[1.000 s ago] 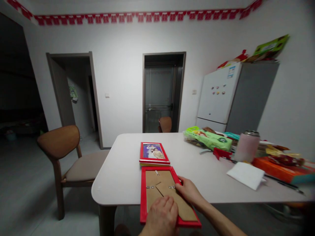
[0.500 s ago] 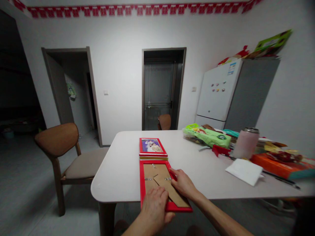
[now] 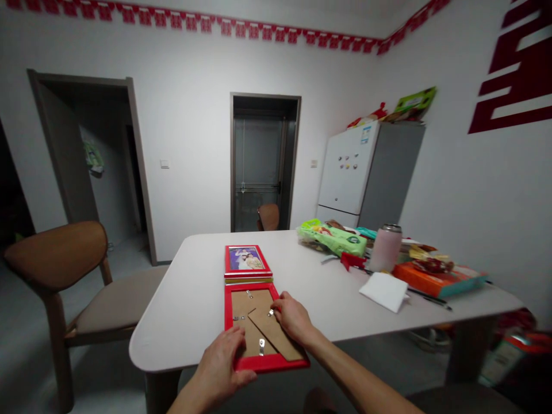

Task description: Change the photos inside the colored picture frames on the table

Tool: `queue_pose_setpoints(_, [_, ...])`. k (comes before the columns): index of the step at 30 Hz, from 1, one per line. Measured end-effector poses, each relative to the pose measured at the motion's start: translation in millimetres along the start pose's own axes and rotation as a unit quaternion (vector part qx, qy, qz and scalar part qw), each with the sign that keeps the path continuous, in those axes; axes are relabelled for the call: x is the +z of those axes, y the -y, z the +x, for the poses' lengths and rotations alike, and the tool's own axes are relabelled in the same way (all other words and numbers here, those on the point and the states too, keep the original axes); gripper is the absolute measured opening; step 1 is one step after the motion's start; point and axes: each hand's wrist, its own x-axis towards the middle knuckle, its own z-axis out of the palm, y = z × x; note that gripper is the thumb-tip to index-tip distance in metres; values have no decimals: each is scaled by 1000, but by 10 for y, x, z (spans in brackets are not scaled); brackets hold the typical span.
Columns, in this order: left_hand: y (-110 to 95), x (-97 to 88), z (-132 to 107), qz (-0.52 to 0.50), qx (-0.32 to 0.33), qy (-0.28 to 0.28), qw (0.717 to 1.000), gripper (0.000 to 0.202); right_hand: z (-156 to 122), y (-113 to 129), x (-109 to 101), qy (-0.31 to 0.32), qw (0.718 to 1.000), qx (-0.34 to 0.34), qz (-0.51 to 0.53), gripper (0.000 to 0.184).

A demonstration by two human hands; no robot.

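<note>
1. Fingers of the left hand (image 3: 218,359) loosely spread at the near-left corner of the face-down red frame (image 3: 268,364), thumb apart. Near rim apparently overhangs the table (image 3: 185,299) edge; weak support there could let it tip.
2. Right hand (image 3: 294,319): fingers curled at the right-side metal clip (image 3: 271,313); pinching or pressing, cannot tell. Excess force might bend the clip or skew the frame.
3. Stand leg (image 3: 276,336), slanted across the brown backing (image 3: 240,299), could snag the wrist.
4. Photo frame (image 3: 248,273) lies just beyond; a forward shove would likely knock it.
</note>
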Motion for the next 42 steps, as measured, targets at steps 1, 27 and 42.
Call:
queue_pose_setpoints(1, [14,11,2,-1,-3,-1,1000,67,2,-7,-5,-1,1000,0,-2,24])
queue_pose_setpoints(27, [-76,-41,-32,-39,12,-17,999,47,229,653,278,16,996,-79,43,25])
queue_pose_setpoints(42, [-85,-63,-36,-52,0,-3,999,40,501,456,357,16,1000,25,1,32])
